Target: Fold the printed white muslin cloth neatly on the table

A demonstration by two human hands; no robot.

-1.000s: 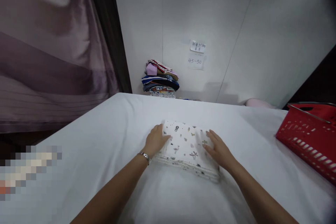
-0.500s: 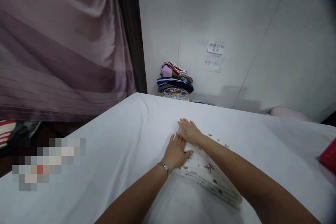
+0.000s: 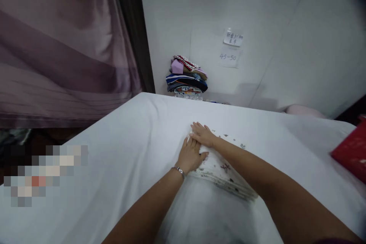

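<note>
- From where I stand, the folded cloth (image 3: 215, 163), white with small prints, lies just below and right of the middle of the frame, on the white-covered surface (image 3: 122, 152).
- The left hand (image 3: 190, 157) lies palm down on the cloth's left side, fingers pointing up the frame, thumb stretched out to the right over the print.
- A bracelet (image 3: 179, 170) circles that wrist, and the forearm slants in from the bottom edge.
- The right hand (image 3: 203, 136) reaches across to the cloth's far left corner, its forearm coming from the lower right and hiding much of the print.
- Its fingers point to the upper left, partly covering the left fingertips.
- Neither grip is clenched: both hands are flattened, fingers extended, closed around nothing.
- The layered edge of the cloth faces the bottom of the frame.
- A clothes pile (image 3: 187, 80) stands above centre against the wall (image 3: 257, 15); a red basket (image 3: 353, 152) sits at the right edge.
</note>
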